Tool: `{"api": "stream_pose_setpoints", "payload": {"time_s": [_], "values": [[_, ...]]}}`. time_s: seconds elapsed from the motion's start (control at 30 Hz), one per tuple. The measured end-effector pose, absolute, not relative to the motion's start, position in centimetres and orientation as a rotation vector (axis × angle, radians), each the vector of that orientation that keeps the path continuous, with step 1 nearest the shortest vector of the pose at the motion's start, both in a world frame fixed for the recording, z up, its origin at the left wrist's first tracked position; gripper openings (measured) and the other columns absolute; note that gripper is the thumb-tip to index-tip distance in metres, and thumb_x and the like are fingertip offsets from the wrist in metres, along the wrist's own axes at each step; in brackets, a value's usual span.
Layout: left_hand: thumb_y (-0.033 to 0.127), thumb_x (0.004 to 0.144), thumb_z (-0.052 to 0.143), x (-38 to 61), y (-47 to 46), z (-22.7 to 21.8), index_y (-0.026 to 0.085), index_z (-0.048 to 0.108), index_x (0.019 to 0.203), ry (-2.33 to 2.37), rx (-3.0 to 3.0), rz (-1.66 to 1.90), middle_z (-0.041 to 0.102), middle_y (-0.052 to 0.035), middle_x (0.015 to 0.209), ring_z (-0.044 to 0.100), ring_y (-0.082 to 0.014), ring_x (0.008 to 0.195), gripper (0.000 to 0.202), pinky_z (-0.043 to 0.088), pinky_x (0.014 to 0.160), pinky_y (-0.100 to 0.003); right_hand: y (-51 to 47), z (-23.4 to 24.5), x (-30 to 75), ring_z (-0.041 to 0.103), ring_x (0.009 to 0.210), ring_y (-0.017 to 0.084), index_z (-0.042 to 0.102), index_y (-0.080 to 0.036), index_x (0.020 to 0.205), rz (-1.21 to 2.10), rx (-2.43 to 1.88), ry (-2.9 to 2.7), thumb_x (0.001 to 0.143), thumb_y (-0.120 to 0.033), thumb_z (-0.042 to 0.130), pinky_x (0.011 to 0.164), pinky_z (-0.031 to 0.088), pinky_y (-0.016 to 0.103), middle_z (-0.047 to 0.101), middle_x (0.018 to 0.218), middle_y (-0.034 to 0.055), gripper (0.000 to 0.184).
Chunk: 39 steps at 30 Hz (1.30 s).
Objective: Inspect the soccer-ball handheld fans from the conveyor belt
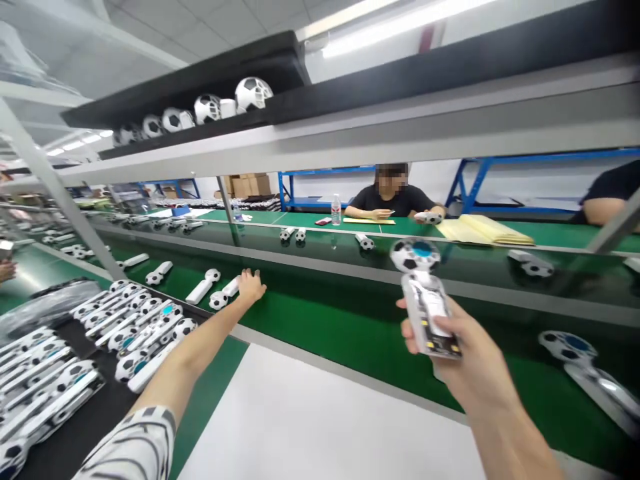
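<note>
My right hand [465, 340] is closed around the handle of a white handheld device with a football-patterned head [416, 255]. Its head points up, a blue disc shows on it, and the handle's face shows inner parts and small yellow spots. My left hand [251, 287] reaches over the green belt with its fingers stretched out. It is at the handle end of another football-headed device [220, 300] lying there; whether it touches that device I cannot tell. A similar device [203, 288] lies just to the left.
A black tray [100, 407] at the left bears rows of such devices. A white sheet [320, 427] covers the bench before me. Another device [575, 353] lies at the right on the belt. Overhead, a shelf [350, 127] holds football shells [253, 93]. A person [393, 197] sits opposite.
</note>
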State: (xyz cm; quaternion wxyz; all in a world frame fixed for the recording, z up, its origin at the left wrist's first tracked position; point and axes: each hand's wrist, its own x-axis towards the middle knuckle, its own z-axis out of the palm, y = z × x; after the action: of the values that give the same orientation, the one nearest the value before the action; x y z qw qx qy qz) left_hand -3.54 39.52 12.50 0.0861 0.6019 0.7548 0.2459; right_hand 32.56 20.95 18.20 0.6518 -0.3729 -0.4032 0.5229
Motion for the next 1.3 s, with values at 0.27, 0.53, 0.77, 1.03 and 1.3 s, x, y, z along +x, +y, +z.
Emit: {"api": "stream_pose_setpoints", "payload": {"time_s": [0.27, 0.53, 0.77, 1.03, 1.3], "values": [[0.036, 0.093, 0.062, -9.0, 41.2, 11.8, 0.016, 0.058, 0.126, 2.421, 1.723, 0.560, 0.059, -0.0114, 0.128, 0.060, -0.0252, 0.113, 0.039, 0.053, 0.094, -0.048, 20.2, 18.5, 36.4, 0.061, 0.060, 0.018, 0.069, -0.024, 0.112, 1.126, -0.947, -0.788, 0.071, -0.033, 0.068, 0.047, 0.052, 0.025, 0.070, 0.087, 0.0070, 0.042], [0.036, 0.093, 0.057, -11.5, 38.1, 14.2, 0.019, 0.035, 0.146, 2.295, 1.837, 0.802, 0.051, -0.0154, 0.140, 0.050, -0.0297, 0.128, 0.059, 0.040, 0.107, -0.045, 20.4, 18.3, 37.3, 0.062, 0.064, 0.020, 0.076, -0.033, 0.102, 1.056, -0.989, -0.752, 0.076, -0.032, 0.060, 0.044, 0.053, 0.029, 0.069, 0.103, 0.0098, 0.031], [0.023, 0.068, 0.075, -14.5, 32.0, 13.9, 0.011, 0.044, 0.133, 2.095, 1.435, 0.524, 0.067, -0.0121, 0.092, 0.068, -0.0278, 0.073, 0.072, 0.053, 0.064, -0.036, 20.7, 18.5, 36.3, 0.064, 0.062, 0.021, 0.073, -0.030, 0.106, 1.030, -1.016, -0.813, 0.071, -0.029, 0.060, 0.044, 0.056, 0.027, 0.071, 0.101, 0.0066, 0.037], [0.031, 0.078, 0.066, -8.1, 27.3, 15.8, 0.014, 0.048, 0.132, 1.469, 1.285, 0.770, 0.066, -0.0098, 0.098, 0.063, -0.0164, 0.072, 0.060, 0.051, 0.057, -0.025, 19.2, 20.2, 34.7, 0.071, 0.072, 0.022, 0.065, -0.029, 0.115, 1.065, -1.054, -0.939, 0.068, -0.025, 0.073, 0.055, 0.061, 0.026, 0.072, 0.107, 0.0048, 0.048], [0.031, 0.092, 0.058, 3.2, 21.5, 22.0, 0.011, 0.061, 0.118, 0.355, 0.948, 1.061, 0.064, -0.0106, 0.103, 0.059, -0.0107, 0.069, 0.033, 0.050, 0.045, -0.018, 18.0, 20.3, 32.8, 0.064, 0.064, 0.017, 0.072, -0.024, 0.106, 1.385, -0.502, -0.931, 0.081, -0.037, 0.062, 0.044, 0.052, 0.026, 0.071, 0.105, 0.0098, 0.030]]}}
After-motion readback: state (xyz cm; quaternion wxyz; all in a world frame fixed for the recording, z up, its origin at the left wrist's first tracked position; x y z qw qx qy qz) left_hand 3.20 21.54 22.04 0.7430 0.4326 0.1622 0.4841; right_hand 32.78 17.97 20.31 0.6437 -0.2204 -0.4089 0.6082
